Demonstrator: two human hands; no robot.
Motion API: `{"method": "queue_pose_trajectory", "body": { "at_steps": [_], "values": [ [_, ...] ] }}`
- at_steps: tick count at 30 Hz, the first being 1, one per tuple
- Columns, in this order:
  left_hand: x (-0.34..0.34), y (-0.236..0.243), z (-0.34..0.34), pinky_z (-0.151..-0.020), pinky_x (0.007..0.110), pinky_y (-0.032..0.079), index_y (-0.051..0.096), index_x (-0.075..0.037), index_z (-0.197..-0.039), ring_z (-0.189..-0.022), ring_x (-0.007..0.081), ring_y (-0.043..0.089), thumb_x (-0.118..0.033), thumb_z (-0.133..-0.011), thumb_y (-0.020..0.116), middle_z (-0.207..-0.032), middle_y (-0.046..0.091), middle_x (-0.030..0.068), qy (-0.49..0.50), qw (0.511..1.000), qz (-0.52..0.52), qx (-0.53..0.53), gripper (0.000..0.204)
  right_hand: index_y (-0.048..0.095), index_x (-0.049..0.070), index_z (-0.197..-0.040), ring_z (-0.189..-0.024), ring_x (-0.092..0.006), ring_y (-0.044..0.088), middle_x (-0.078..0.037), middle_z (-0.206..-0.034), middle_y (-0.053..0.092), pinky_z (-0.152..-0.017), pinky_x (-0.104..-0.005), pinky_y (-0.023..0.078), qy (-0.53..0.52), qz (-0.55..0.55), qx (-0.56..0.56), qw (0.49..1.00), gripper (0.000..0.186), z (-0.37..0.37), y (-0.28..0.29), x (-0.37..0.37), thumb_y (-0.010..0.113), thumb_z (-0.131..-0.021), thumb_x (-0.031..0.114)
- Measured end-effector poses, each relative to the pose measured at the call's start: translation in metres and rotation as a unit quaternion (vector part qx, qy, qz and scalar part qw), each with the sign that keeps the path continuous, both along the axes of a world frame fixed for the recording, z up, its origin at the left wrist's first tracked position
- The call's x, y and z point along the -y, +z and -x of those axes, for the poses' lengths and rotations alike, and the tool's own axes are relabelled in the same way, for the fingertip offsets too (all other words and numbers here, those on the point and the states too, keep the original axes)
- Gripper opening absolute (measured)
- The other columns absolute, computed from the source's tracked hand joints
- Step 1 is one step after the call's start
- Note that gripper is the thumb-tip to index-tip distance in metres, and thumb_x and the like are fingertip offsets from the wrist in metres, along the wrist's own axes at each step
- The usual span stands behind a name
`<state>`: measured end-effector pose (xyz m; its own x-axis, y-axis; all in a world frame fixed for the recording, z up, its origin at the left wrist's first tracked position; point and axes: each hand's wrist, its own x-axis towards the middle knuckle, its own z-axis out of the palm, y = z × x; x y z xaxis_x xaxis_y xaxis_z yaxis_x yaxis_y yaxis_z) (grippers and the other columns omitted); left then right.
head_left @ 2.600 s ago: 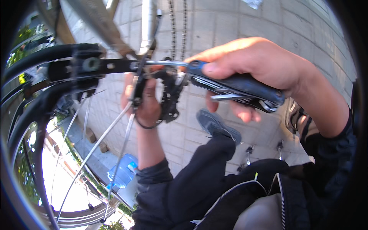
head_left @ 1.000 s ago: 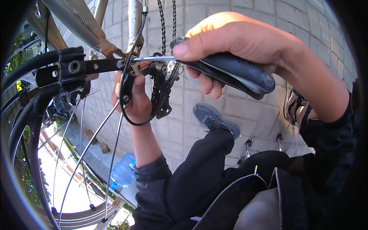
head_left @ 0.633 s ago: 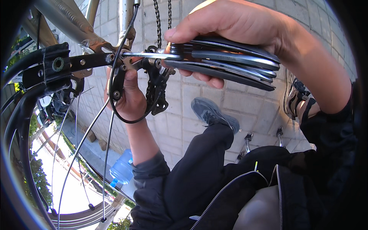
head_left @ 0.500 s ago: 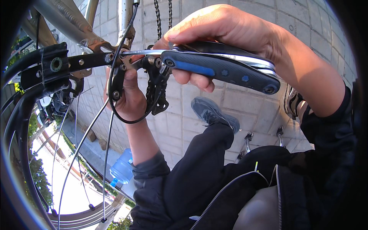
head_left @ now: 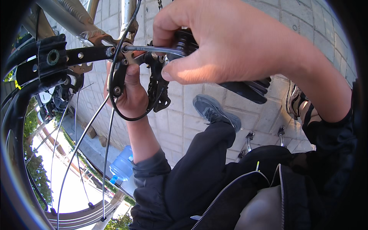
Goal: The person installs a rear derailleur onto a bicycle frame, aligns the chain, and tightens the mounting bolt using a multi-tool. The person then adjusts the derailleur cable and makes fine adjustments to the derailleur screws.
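My right hand is closed around a folding multi-tool, whose dark body shows below the palm. Its silver hex key reaches left, with the tip at a bolt by the bicycle's frame end. Beneath the key hangs a black rear derailleur, with a black cable looping past it. My left hand grips the derailleur from below and behind, its thumb raised against the upper body. The left fingers are mostly hidden behind the part.
A silver bicycle frame and a black perforated bar lie at upper left. Below them is the spoked wheel. A blue water bottle sits beyond my left forearm. Paving and my grey shoe lie underneath.
My right hand has shifted its grip, rolling over the multi-tool and covering most of it. The tool's body has turned, while the key tip stays at the bolt. My left hand keeps its hold.
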<state>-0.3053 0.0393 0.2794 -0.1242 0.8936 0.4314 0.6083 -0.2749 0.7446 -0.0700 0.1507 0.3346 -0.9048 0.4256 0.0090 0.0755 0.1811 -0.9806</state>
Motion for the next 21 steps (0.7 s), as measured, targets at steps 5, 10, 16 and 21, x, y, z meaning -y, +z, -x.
{"method": "queue_pose_trajectory", "body": {
  "at_steps": [5,10,16,21],
  "values": [
    [0.001,-0.002,0.004,-0.082,0.031,0.049,0.067,0.003,-0.109,-0.088,0.0148,0.063,-0.020,-0.094,0.065,-0.100,0.071,0.0094,-0.006,1.000,0.003,-0.008,0.027,0.064,-0.008,-0.081,-0.054,-0.0184,0.055,-0.012,-0.057,0.055,-0.054,-0.0336,0.047,0.055,0.049,0.023,0.997,0.020,0.009,0.014,-0.015,0.057,-0.080,0.011],
    [0.005,0.002,-0.003,-0.087,0.034,0.050,0.067,0.001,-0.111,-0.096,0.0169,0.064,-0.017,-0.098,0.059,-0.106,0.071,0.0112,-0.040,0.994,0.031,0.092,0.024,0.064,-0.006,-0.094,-0.054,-0.0141,0.061,-0.016,-0.084,0.068,-0.048,-0.0251,0.052,-0.054,0.597,-0.187,0.778,0.024,0.034,-0.054,0.024,0.062,-0.086,0.016],
    [0.001,-0.004,0.003,-0.084,0.034,0.051,0.066,0.003,-0.108,-0.092,0.0205,0.065,-0.013,-0.096,0.060,-0.102,0.069,0.0130,-0.037,0.997,0.026,0.058,0.022,0.064,-0.007,-0.092,-0.058,-0.0157,0.065,-0.018,-0.082,0.067,-0.049,-0.0256,0.056,-0.030,0.572,-0.189,0.798,0.021,0.028,-0.057,0.021,0.064,-0.086,0.013],
    [0.001,-0.006,0.005,-0.078,0.032,0.050,0.068,0.005,-0.103,-0.087,0.0206,0.065,-0.012,-0.093,0.063,-0.097,0.069,0.0136,-0.008,1.000,-0.011,-0.001,0.020,0.065,-0.005,-0.096,-0.063,-0.0125,0.060,-0.006,-0.076,0.064,-0.057,-0.0244,0.051,-0.001,0.629,-0.019,0.777,0.036,0.019,-0.025,0.000,0.063,-0.092,0.031]
  ]
}}
